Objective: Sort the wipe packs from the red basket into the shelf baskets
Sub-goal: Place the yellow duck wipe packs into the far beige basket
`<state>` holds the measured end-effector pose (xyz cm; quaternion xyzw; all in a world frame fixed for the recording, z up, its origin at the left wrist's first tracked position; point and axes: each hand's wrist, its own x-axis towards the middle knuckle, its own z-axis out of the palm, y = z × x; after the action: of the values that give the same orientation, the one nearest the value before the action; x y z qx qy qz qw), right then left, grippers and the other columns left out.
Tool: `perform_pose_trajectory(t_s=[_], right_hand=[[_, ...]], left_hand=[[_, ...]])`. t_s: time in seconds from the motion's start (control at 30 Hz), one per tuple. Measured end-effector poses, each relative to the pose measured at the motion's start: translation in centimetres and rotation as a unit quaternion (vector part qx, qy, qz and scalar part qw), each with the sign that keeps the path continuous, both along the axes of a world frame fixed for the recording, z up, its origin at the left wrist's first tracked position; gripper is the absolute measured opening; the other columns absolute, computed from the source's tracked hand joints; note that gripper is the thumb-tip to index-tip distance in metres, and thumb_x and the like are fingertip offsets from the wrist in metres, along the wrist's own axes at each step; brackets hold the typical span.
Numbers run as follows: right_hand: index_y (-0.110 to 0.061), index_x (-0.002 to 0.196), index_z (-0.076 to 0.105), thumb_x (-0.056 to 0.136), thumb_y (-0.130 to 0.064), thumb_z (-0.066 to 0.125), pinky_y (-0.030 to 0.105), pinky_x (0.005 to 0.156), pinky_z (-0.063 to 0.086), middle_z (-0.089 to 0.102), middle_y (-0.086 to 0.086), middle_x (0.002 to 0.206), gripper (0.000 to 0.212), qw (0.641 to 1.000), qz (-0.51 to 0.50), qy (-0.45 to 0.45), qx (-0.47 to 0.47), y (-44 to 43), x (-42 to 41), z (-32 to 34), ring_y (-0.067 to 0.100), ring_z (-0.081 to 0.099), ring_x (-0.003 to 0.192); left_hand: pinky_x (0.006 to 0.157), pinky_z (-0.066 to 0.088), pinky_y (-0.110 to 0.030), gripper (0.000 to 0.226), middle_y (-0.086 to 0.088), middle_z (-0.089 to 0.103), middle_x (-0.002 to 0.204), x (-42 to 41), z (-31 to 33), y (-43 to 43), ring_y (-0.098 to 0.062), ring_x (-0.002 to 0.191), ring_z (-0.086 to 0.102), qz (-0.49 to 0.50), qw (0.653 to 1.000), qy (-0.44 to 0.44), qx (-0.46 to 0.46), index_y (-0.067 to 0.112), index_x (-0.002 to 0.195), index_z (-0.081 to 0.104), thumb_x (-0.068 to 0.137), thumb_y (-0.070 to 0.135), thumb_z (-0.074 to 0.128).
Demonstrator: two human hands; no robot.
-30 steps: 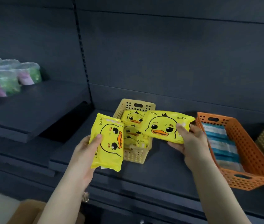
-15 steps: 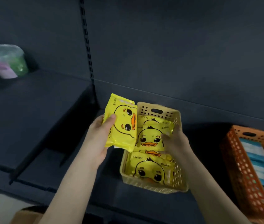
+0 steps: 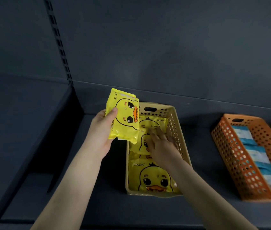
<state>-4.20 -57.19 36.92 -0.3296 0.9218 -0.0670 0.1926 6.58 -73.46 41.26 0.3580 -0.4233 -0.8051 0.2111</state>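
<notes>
On the dark shelf [image 3: 197, 138], the yellow basket [image 3: 176, 130] already holds some duck wipe packs [image 3: 156, 178], the right hand [image 3: 161, 143] lies flat on them with straight fingers, and the left hand [image 3: 101, 130] grips another duck pack [image 3: 124, 117] beside it, not yet in.

Yellow duck wipe pack [image 3: 123, 118] upright beside tan basket [image 3: 175, 125] holding matching packs [image 3: 154, 178].

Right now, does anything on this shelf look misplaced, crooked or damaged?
Nothing stands out. Yellow duck packs lie in the beige basket, blue packs in the orange basket. The left hand holds another duck pack; the right hand rests on the packs inside.
</notes>
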Motion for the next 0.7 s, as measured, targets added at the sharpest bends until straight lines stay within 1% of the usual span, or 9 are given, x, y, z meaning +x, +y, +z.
perform_pose_trajectory(t_s=[0.07, 0.1, 0.17, 0.27, 0.33, 0.4, 0.57, 0.7], right_hand=[[-0.042, 0.152, 0.0, 0.1, -0.053, 0.018, 0.049, 0.12, -0.006, -0.004, -0.003, 0.163, 0.056, 0.999, 0.02, -0.038, 0.008, 0.5, 0.0, 0.1, 0.025, -0.02, 0.146], [-0.043, 0.151, -0.001, 0.1, -0.054, 0.019, 0.049, 0.119, -0.007, -0.004, -0.004, 0.162, 0.057, 0.998, 0.03, -0.044, 0.015, 0.7, 0.0, 0.2, 0.026, -0.021, 0.146], [-0.044, 0.151, -0.001, 0.099, -0.055, 0.019, 0.049, 0.117, -0.01, -0.006, -0.004, 0.162, 0.056, 0.998, 0.045, -0.037, 0.027, 1.0, 0.1, 0.4, 0.027, -0.024, 0.145], [-0.046, 0.15, 0.0, 0.098, -0.058, 0.018, 0.048, 0.115, -0.017, -0.008, -0.004, 0.162, 0.056, 0.997, 0.062, -0.025, 0.03, 0.7, 0.2, 0.6, 0.025, -0.031, 0.142], [-0.051, 0.148, -0.003, 0.096, -0.062, 0.016, 0.05, 0.114, -0.02, -0.012, -0.006, 0.161, 0.056, 0.998, 0.053, -0.038, 0.016, 0.1, 0.4, 0.6, 0.025, -0.035, 0.139], [-0.056, 0.145, -0.006, 0.094, -0.066, 0.016, 0.053, 0.113, -0.02, -0.018, -0.007, 0.16, 0.057, 0.998, 0.034, -0.047, 0.007, -0.5, 0.9, 0.5, 0.029, -0.038, 0.136], [-0.06, 0.14, -0.017, 0.09, -0.071, 0.015, 0.055, 0.104, -0.024, -0.032, -0.007, 0.154, 0.061, 0.997, 0.068, -0.015, 0.044, -0.3, 1.7, 0.1, 0.036, -0.041, 0.132], [-0.059, 0.138, -0.022, 0.088, -0.072, 0.01, 0.061, 0.109, -0.021, -0.036, -0.006, 0.151, 0.061, 0.996, 0.073, 0.009, 0.059, -0.3, 2.3, -0.3, 0.035, -0.043, 0.131]], left_hand=[[0.075, 0.058, -0.041, 0.025, -0.006, 0.074, 0.104, -0.1, 0.2, -0.5, -0.024, 0.091, 0.072, -0.002, 1.0, 0.001, -0.002, 0.017, 0.116, 0.063, 0.094, 0.028, 0.06], [0.075, 0.058, -0.04, 0.023, -0.006, 0.075, 0.103, -0.1, 0.3, -0.7, -0.024, 0.09, 0.073, -0.001, 1.0, 0.003, -0.004, 0.017, 0.114, 0.063, 0.094, 0.028, 0.059], [0.075, 0.059, -0.04, 0.022, -0.005, 0.075, 0.102, -0.1, 0.3, -1.1, -0.023, 0.089, 0.073, 0.003, 1.0, 0.009, -0.003, 0.018, 0.113, 0.063, 0.094, 0.028, 0.059], [0.078, 0.058, -0.043, 0.029, -0.005, 0.074, 0.106, -0.2, 0.1, -1.2, -0.025, 0.094, 0.072, -0.007, 1.0, 0.013, -0.002, 0.018, 0.121, 0.061, 0.094, 0.029, 0.06], [0.078, 0.058, -0.043, 0.031, -0.006, 0.073, 0.108, -0.3, 0.2, -1.2, -0.025, 0.095, 0.072, -0.01, 1.0, 0.016, 0.0, 0.017, 0.122, 0.06, 0.094, 0.03, 0.06], [0.077, 0.058, -0.042, 0.031, -0.006, 0.073, 0.107, -0.4, 0.2, -1.2, -0.025, 0.094, 0.072, -0.01, 1.0, 0.022, 0.004, 0.017, 0.122, 0.06, 0.094, 0.029, 0.06], [0.079, 0.058, -0.043, 0.028, -0.005, 0.074, 0.104, -0.1, 0.3, -1.3, -0.024, 0.092, 0.073, -0.001, 1.0, 0.028, 0.008, 0.016, 0.12, 0.061, 0.094, 0.027, 0.06], [0.083, 0.057, -0.045, 0.03, -0.006, 0.074, 0.105, -0.1, 0.3, -1.3, -0.025, 0.094, 0.072, 0.0, 1.0, 0.027, 0.005, 0.016, 0.121, 0.061, 0.093, 0.028, 0.061]])
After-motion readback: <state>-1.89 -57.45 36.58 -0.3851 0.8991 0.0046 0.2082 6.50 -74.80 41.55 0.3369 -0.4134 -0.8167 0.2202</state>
